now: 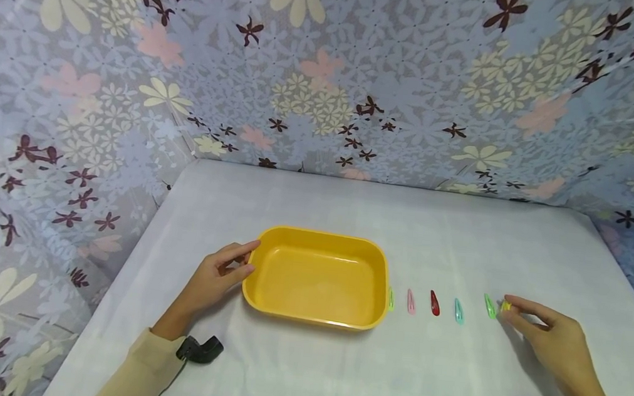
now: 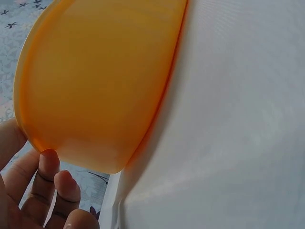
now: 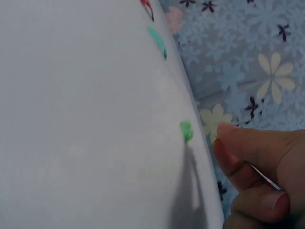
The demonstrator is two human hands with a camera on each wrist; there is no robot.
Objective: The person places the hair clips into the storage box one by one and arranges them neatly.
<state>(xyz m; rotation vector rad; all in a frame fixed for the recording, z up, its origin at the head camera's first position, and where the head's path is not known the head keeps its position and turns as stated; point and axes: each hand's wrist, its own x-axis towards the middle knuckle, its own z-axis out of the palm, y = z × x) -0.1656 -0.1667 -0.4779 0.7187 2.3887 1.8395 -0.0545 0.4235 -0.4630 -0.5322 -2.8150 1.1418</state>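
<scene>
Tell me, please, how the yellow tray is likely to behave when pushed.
The yellow tray is probably light and fairly stiff, judging by its thin, plastic-looking walls. Its broad, low shape suggests it would slide rather than tip, though the lightly creased white cloth might bunch.

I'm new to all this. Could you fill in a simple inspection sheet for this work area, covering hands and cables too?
Surface: white cloth, lightly creased.
Job's things: yellow tray; rightward from it, lime clip, pink clip, red clip, teal clip, green clip, yellow clip.
Clutter: nothing seen.
Grippers: bare hands; left hand touches the tray's left rim, right hand pinches the yellow clip.
Cables: thin dark cable along the left sleeve.
Surroundings: flower-patterned fabric.
</scene>
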